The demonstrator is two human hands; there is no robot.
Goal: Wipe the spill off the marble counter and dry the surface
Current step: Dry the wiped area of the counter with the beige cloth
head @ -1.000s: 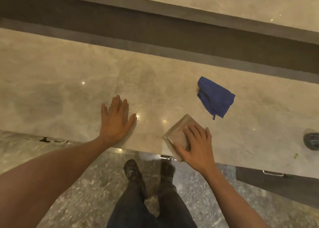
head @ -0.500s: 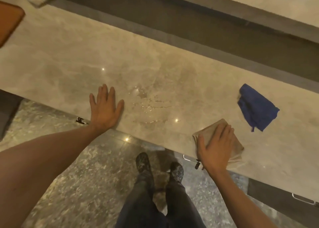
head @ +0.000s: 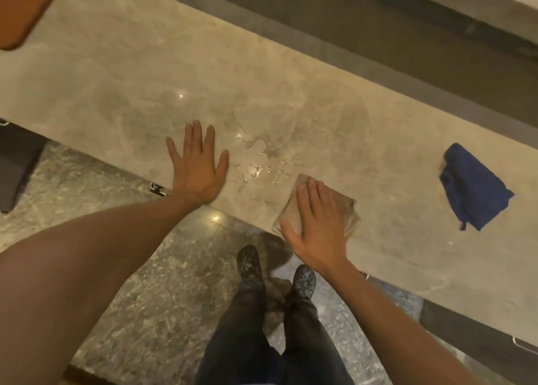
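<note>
My right hand [head: 316, 224] flat, fingers extended, pressing beige cloth [head: 348, 210] at marble counter [head: 116, 73] front edge. Left hand [head: 198, 169] flat, empty. Risk: sweep pushes spill [head: 259, 157] over edge; blue cloth [head: 473, 186] needed for drying.

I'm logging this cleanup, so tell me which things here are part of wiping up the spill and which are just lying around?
Part of the job:
- spill on the marble counter
- beige cloth under the right hand
- blue cloth, possibly for drying
- left hand, flat on the counter

Just lying about:
- orange-brown board at the far left
</note>
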